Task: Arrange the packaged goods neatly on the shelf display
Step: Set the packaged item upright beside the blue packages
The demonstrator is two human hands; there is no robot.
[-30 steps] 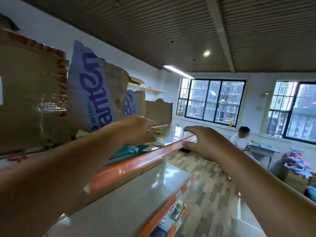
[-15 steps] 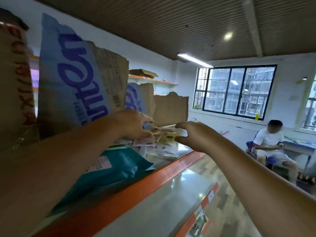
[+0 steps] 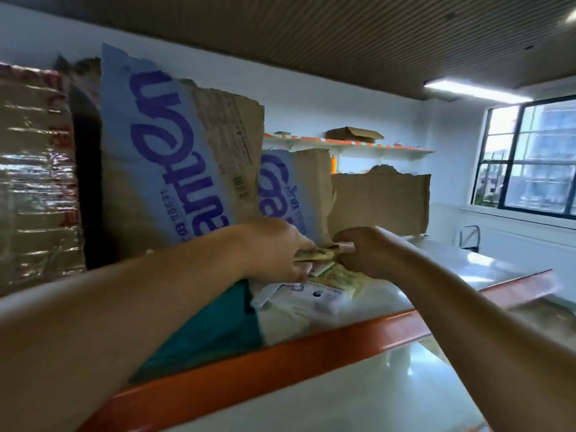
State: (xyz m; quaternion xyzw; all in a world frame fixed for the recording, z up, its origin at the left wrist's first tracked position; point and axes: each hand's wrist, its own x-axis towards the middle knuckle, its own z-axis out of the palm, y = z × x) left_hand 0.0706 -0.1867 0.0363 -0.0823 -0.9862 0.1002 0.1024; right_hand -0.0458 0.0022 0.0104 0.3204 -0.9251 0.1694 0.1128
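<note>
Item: top shelf (image 3: 280, 358) of a store display, with an orange front lip and a pale deck. Held stock: small packets (image 3: 314, 255), a thin sheaf of yellowish and pink sachets, raised just above the deck towards the back of the shelf, between both hands. Left hand (image 3: 274, 247): fingers curled round the sheaf's left end, grasping it. Right hand (image 3: 367, 251): fingers bent in a pinch on the sheaf's right end, a pink corner showing past them. Loose stock: flat packets (image 3: 314, 296), white and yellow, lying askew and overlapping on the deck directly beneath the hands; teal package (image 3: 218, 325), lying flat at the lip, partly hidden by the left forearm. Backing: torn cardboard sheets (image 3: 162, 157) with blue print, upright behind the hands; plain cardboard sheet (image 3: 380, 201) to their right; taped carton (image 3: 31, 176) at far left. Step in hand, by judgement: gathering and squaring the sachets into one even stack. The next move likely calls for bringing the edges flush, then setting the stack down on the deck, aligned to the lip, before collecting the askew packets below. Print on the sachets is too blurred to read.
</note>
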